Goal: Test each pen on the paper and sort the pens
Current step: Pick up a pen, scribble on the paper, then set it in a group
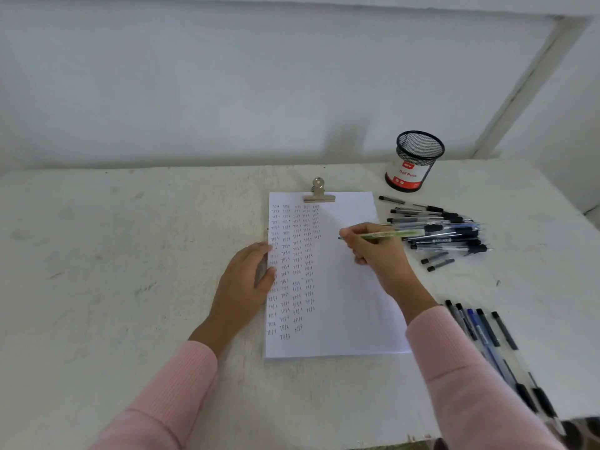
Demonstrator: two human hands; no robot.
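The right hand (373, 250) pinches the green pen (394, 235); the paper (350, 306) under that grip could shift if the pressing left hand (245, 277) lifts.

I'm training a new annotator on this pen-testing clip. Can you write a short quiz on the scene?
1. True or false: the left hand holds a pen.
2. What colour is the pen that the right hand grips? A black, B green, C red.
3. Fill in: the mesh cup stands beyond the pile of pens, to the ___ of the paper.
Key: 1 false, it rests on the paper's edge; 2 B; 3 right.
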